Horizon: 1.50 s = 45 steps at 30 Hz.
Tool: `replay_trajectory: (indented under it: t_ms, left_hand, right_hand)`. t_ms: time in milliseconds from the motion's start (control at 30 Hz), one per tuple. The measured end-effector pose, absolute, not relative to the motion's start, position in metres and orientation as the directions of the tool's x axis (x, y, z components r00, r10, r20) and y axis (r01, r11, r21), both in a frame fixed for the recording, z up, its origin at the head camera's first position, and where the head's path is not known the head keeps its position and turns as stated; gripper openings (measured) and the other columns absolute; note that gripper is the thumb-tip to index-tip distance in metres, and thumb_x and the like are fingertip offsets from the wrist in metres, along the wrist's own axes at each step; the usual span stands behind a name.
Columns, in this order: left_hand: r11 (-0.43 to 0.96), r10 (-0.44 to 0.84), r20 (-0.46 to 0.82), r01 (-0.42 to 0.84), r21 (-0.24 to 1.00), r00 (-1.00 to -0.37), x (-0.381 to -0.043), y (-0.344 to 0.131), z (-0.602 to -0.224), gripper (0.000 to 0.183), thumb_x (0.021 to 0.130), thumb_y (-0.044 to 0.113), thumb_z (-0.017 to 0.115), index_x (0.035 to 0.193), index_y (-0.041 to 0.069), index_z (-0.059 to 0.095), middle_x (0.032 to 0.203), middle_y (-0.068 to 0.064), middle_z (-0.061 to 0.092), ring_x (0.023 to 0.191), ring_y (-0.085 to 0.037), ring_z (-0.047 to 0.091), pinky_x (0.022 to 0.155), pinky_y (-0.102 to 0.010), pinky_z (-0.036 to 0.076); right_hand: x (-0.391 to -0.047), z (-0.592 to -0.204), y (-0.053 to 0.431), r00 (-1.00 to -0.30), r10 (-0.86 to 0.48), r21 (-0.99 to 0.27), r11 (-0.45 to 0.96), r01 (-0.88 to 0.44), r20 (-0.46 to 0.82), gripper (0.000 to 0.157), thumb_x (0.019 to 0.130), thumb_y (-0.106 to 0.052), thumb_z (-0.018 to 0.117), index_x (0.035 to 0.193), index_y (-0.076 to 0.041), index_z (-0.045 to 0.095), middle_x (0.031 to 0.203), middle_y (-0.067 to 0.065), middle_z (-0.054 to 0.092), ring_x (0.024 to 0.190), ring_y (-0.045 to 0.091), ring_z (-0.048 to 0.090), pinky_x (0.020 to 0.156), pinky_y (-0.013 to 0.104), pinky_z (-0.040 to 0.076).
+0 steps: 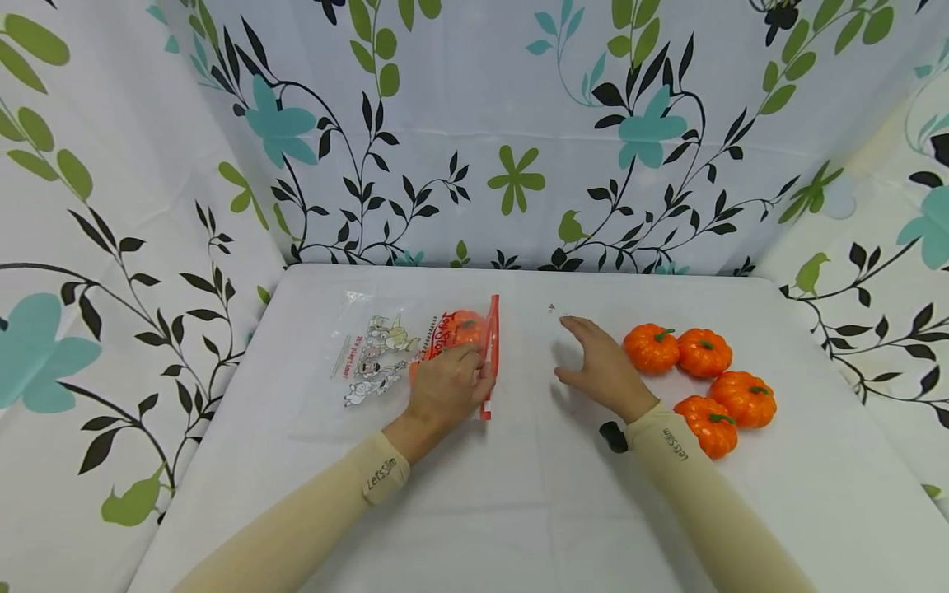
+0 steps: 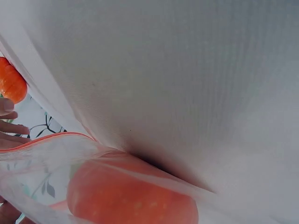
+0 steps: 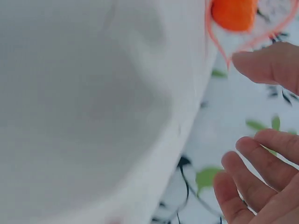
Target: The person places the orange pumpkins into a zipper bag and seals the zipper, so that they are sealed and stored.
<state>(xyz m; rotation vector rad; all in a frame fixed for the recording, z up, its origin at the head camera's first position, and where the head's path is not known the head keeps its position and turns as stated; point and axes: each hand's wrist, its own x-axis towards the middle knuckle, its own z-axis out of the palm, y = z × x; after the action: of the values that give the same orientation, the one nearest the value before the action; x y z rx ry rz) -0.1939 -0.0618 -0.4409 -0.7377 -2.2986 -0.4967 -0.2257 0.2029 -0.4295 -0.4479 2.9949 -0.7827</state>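
Note:
On the left of the table lies a clear zip bag [image 1: 378,362] with printed cartoon figures and a red edge. Inside it, near the mouth, is an orange toy pumpkin [image 1: 467,324]; the left wrist view shows this pumpkin [image 2: 133,196] through the plastic. My left hand [image 1: 448,383] grips the bag near its red edge. My right hand [image 1: 604,371] hovers between the bag and several other toy pumpkins, nearest to one pumpkin [image 1: 651,348]. Its thumb and fingers are spread with nothing between them, as the right hand [image 3: 266,186] also shows in the right wrist view.
The loose pumpkins [image 1: 743,399] sit in a cluster on the right of the white-covered table [image 1: 474,511]. A small black object [image 1: 614,436] shows by my right wrist. Leaf-patterned curtains [image 1: 445,132] stand behind and at both sides.

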Motion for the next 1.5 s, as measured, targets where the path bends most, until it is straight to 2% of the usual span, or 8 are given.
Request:
replay_trajectory:
  t_ms: [133,333,533,733,933,1200,1500]
  left_hand:
    - [0.765,0.369,0.686,0.624,0.159,-0.627,-0.194,-0.062,-0.441,0.015,0.080,0.012,0.081,0.086,0.002,0.073,0.093,-0.009,0.075,0.072,-0.021,0.073,0.057,-0.031,0.060]
    - [0.768,0.362,0.678,0.617,0.172,-0.640,-0.193,-0.062,-0.441,0.013,0.081,0.012,0.080,0.086,0.002,0.073,0.093,-0.009,0.075,0.072,-0.022,0.073,0.055,-0.030,0.059]
    - [0.772,0.361,0.682,0.614,0.164,-0.636,-0.193,-0.062,-0.441,0.011,0.081,0.011,0.079,0.086,0.003,0.073,0.092,-0.008,0.075,0.071,-0.021,0.073,0.053,-0.030,0.058]
    - [0.769,0.362,0.681,0.617,0.167,-0.636,-0.193,-0.061,-0.441,0.011,0.081,0.011,0.079,0.086,0.003,0.073,0.093,-0.008,0.075,0.071,-0.021,0.072,0.052,-0.030,0.058]
    - [0.775,0.368,0.685,0.615,0.148,-0.629,-0.193,-0.060,-0.441,0.012,0.080,0.011,0.080,0.086,0.002,0.074,0.093,-0.008,0.075,0.071,-0.021,0.072,0.052,-0.030,0.058]
    - [0.776,0.370,0.682,0.613,0.146,-0.631,-0.193,-0.059,-0.441,0.015,0.080,0.012,0.081,0.086,0.001,0.073,0.090,-0.008,0.075,0.067,-0.020,0.071,0.052,-0.029,0.058]
    - [0.775,0.363,0.713,0.620,0.126,-0.600,-0.193,-0.058,-0.441,0.013,0.076,0.009,0.081,0.082,0.002,0.072,0.088,-0.007,0.075,0.067,-0.020,0.072,0.049,-0.031,0.056]
  right_hand:
    - [-0.227,-0.417,0.231,-0.967,-0.240,-0.426,0.868,-0.255,0.088,0.097,0.079,-0.024,0.087,0.157,-0.004,0.033,0.160,0.018,0.032,0.145,0.041,0.032,0.114,0.060,0.030]
    - [-0.228,-0.398,0.263,-0.976,-0.180,-0.361,0.908,-0.212,0.120,0.126,0.067,-0.029,0.095,0.161,-0.005,0.015,0.163,0.025,0.017,0.146,0.049,0.022,0.113,0.066,0.025]
    - [-0.229,-0.390,0.282,-0.985,-0.149,-0.333,0.928,-0.169,0.084,0.137,0.065,-0.033,0.095,0.162,-0.004,0.004,0.164,0.029,0.009,0.144,0.054,0.018,0.114,0.068,0.018]
    - [-0.231,-0.394,0.294,-0.993,-0.116,-0.321,0.940,-0.118,0.024,0.135,0.066,-0.035,0.094,0.159,0.003,0.005,0.158,0.036,0.014,0.144,0.056,0.014,0.117,0.067,0.006]
    - [-0.236,-0.398,0.301,-0.995,-0.072,-0.309,0.950,-0.048,-0.066,0.130,0.069,-0.040,0.091,0.157,0.008,0.009,0.153,0.041,0.024,0.143,0.060,0.009,0.117,0.067,0.001]
    - [-0.241,-0.398,0.304,-0.990,-0.050,-0.292,0.956,-0.009,-0.131,0.112,0.073,-0.039,0.087,0.152,0.011,0.025,0.146,0.040,0.038,0.140,0.062,0.011,0.115,0.070,0.002]
    - [-0.239,-0.397,0.307,-0.986,-0.041,-0.238,0.971,-0.002,-0.160,0.102,0.074,-0.040,0.085,0.147,0.013,0.036,0.141,0.040,0.044,0.136,0.065,0.018,0.114,0.071,0.006]
